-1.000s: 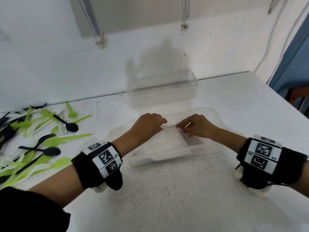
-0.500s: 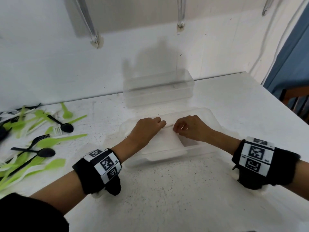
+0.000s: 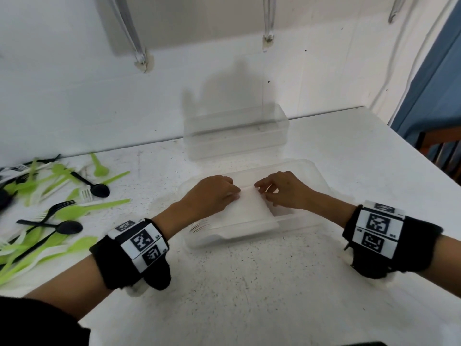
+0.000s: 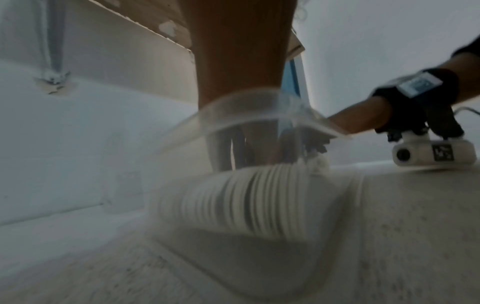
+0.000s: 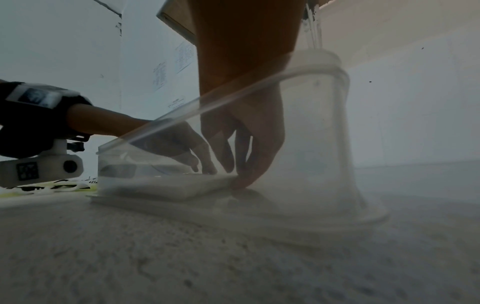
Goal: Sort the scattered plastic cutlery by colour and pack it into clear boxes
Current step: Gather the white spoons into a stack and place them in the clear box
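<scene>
An open clear box [image 3: 313, 193] lies on the white table in front of me. Inside it is a flat stack of white cutlery [image 3: 252, 208], fork tines towards me. My left hand [image 3: 214, 193] holds the stack's left side with curled fingers. My right hand [image 3: 282, 188] pinches its right edge. Through the box wall [image 5: 324, 123] in the right wrist view, the right hand's fingertips [image 5: 241, 181] meet the edge of the white cutlery [image 5: 168, 185]. The left hand's fingertips [image 5: 205, 166] sit on top. The left wrist view shows the blurred stack [image 4: 246, 197] behind the box wall.
A second clear box [image 3: 237, 136] stands against the back wall. Several green, black and white forks and spoons [image 3: 50, 208] lie scattered at the table's left. A black spoon [image 3: 67, 227] is nearest my left wrist. A wooden chair [image 3: 441, 146] stands beyond the right edge.
The splayed white cutlery has been drawn together into a tighter stack. Both hands have closed in towards each other on it, staying inside the box.
</scene>
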Demonstrator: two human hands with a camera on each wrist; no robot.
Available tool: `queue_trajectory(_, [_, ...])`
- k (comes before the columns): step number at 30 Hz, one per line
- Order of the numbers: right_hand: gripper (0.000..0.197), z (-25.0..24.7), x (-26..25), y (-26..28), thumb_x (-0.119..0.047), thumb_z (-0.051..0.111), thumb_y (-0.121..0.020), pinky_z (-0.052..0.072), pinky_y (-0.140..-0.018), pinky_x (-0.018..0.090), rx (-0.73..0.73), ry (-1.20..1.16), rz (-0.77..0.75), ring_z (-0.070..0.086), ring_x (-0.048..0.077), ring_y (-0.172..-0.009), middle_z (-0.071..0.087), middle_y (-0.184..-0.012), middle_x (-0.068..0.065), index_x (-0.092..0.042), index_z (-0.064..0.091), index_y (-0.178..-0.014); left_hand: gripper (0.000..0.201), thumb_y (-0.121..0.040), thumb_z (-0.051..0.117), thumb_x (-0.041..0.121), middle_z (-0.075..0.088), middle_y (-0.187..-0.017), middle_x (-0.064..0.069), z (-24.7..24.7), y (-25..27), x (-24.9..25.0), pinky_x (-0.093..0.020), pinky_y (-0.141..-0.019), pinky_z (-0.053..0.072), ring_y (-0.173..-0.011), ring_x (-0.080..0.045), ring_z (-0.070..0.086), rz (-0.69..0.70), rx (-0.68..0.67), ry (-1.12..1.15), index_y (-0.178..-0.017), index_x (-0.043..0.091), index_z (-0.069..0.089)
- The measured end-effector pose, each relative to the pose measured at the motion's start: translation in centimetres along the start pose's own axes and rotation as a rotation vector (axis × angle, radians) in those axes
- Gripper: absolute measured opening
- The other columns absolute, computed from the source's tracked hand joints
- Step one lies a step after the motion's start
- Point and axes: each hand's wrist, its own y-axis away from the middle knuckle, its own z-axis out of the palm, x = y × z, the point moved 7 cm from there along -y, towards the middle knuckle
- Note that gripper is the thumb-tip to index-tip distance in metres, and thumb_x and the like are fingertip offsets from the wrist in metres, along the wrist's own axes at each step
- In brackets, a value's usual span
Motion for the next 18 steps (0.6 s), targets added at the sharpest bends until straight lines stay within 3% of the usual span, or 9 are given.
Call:
queue_trajectory(2, [0.038, -0.2, 0.2, 0.0, 0.010, 0.050, -0.082, 0.048, -0.058, 0.004, -0.023, -0.029, 0.013, 0.065, 0.017, -0.086, 0.067, -0.107, 0.013, -0.004, 0.064, -0.115, 0.034, -0.097, 0.047, 0.027, 0.062, -0.120, -0.002, 0.2, 0.5, -0.7, -0.028, -0.091, 0.042, -0.112, -0.018, 0.055, 0.003, -0.035, 0.065, -0.126, 0.015, 0.059])
queue_trajectory(4, [0.039, -0.5, 0.8, 0.1, 0.013, 0.046, -0.083, 0.053, -0.060, 0.011, -0.034, -0.107, 0.070, 0.061, 0.008, -0.075, 0.067, -0.103, 0.012, -0.004, 0.065, -0.113, 0.037, -0.097, 0.049, 0.026, 0.057, -0.130, -0.001, 0.6, 1.1, -1.5, -0.026, -0.099, 0.037, -0.120, -0.017, 0.049, 0.038, -0.052, 0.138, -0.132, 0.014, 0.053])
queue_trajectory(9, [0.040, 0.1, 0.7, -0.1, 0.011, 0.041, -0.087, 0.051, -0.055, 0.012, -0.044, -0.071, 0.100, 0.057, 0.013, -0.079, 0.066, -0.107, 0.015, -0.002, 0.059, -0.120, 0.049, -0.093, 0.036, 0.039, 0.061, -0.123, 0.000, 1.3, 2.3, -2.6, -0.024, -0.097, 0.041, -0.114, -0.011, 0.051, 0.163, 0.061, 0.271, -0.128, 0.012, 0.057])
queue_trajectory(13, [0.040, -0.1, 0.9, -0.1, 0.012, 0.041, -0.085, 0.051, -0.055, 0.012, -0.059, -0.114, 0.121, 0.058, 0.012, -0.082, 0.066, -0.107, 0.014, -0.003, 0.062, -0.115, 0.048, -0.092, 0.035, 0.037, 0.065, -0.116, 0.000, 0.9, 2.1, -2.3, -0.020, -0.093, 0.042, -0.107, -0.008, 0.052, 0.194, 0.123, 0.294, -0.123, 0.010, 0.061])
queue_trajectory(18, [0.039, -0.1, 0.7, 0.4, 0.012, 0.042, -0.087, 0.052, -0.060, 0.016, -0.077, -0.089, 0.102, 0.054, 0.000, -0.077, 0.059, -0.096, -0.003, -0.003, 0.064, -0.115, 0.047, -0.092, 0.037, 0.037, 0.067, -0.114, 0.001, 1.1, 2.2, -2.2, -0.019, -0.090, 0.042, -0.105, -0.009, 0.053, 0.185, 0.129, 0.300, -0.121, 0.010, 0.062])
